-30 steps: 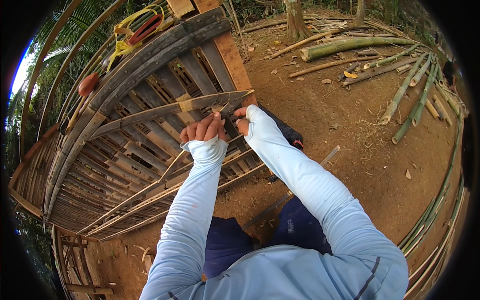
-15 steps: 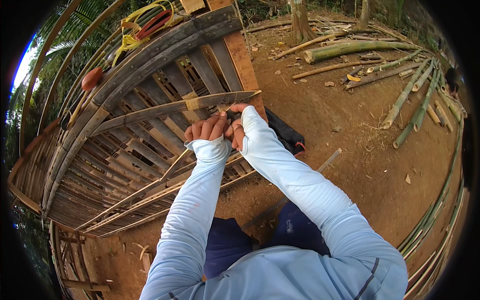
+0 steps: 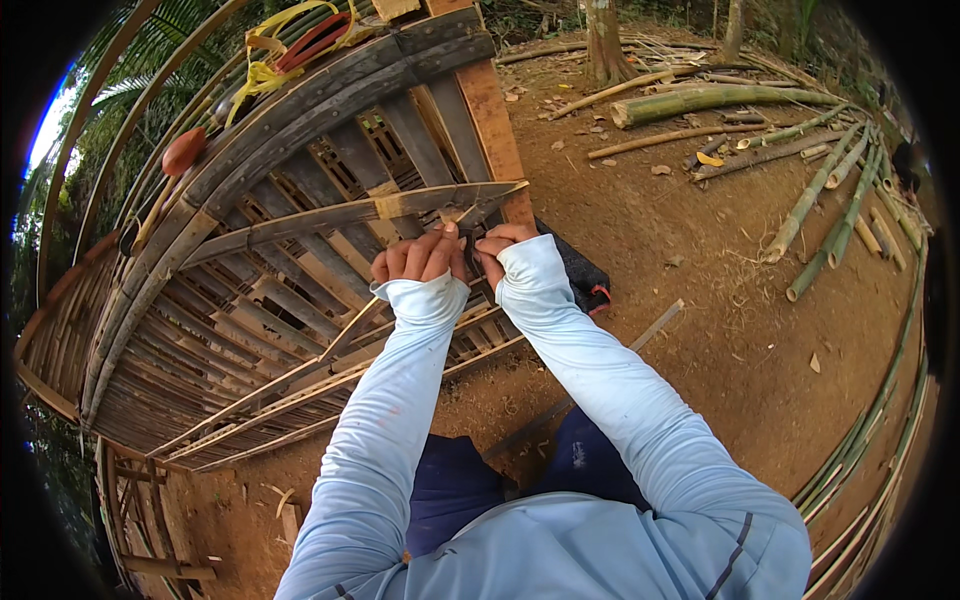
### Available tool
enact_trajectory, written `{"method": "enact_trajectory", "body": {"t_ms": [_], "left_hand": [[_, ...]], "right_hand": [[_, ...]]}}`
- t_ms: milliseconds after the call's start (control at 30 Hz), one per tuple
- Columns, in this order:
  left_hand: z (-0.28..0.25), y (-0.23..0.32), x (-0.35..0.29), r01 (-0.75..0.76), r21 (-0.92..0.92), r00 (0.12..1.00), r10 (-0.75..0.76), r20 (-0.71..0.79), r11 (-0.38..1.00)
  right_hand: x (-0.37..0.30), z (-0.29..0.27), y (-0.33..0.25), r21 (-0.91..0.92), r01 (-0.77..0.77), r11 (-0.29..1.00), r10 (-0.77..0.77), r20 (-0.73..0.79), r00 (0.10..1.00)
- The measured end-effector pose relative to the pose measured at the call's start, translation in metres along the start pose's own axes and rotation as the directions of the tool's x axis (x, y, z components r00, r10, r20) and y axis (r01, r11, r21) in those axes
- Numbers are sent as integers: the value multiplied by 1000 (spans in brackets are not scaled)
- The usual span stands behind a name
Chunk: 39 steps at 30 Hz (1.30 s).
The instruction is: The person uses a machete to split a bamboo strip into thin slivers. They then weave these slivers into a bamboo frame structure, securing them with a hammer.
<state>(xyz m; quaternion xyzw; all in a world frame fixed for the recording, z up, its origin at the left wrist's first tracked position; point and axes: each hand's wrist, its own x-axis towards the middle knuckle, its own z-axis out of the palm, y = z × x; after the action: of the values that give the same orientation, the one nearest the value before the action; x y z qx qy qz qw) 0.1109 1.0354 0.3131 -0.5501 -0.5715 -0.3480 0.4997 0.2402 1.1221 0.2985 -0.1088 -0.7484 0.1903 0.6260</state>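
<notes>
Holding tight, the left hand (image 3: 418,258) curls its fingers around a long, thin, pale strip of split bamboo (image 3: 350,212). The strip lies across a big frame of flat grey-brown bamboo slats (image 3: 250,330), running from 9 o'clock to 3 o'clock just above both hands. The right hand (image 3: 500,245) sits close beside the left, at its 3 o'clock side, with fingers bent in. It seems to pinch something small at the strip, but I cannot tell what. Both hands stay near each other, likely so the strip does not slide on the frame. A black flat thing with a red bit (image 3: 580,275) lies on the brown dirt ground (image 3: 700,380) at 3 o'clock of the hands. Green bamboo poles (image 3: 830,210) lie far off at 2 o'clock.
</notes>
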Motion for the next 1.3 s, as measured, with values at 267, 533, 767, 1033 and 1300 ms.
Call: {"method": "enact_trajectory", "body": {"t_ms": [267,533,767,1033,1300], "left_hand": [[0,2,2,17,-8,1000,-17,5,1000],[-2,3,2,27,-6,1000,-26,15,1000],[2,1,1,21,1,1000,-21,12,1000],[1,3,0,54,6,998,-54,13,999],[2,4,1,37,19,999,-37,-6,999]], "right_hand": [[-5,15,27,-142,98,985,-98,5,995],[-4,20,21,-257,93,962,-119,-86,989],[-6,27,20,-235,60,970,-99,-159,982],[-5,37,1,-10,-183,983,178,-190,966],[7,23,-20,173,-326,929,334,-16,942]]}}
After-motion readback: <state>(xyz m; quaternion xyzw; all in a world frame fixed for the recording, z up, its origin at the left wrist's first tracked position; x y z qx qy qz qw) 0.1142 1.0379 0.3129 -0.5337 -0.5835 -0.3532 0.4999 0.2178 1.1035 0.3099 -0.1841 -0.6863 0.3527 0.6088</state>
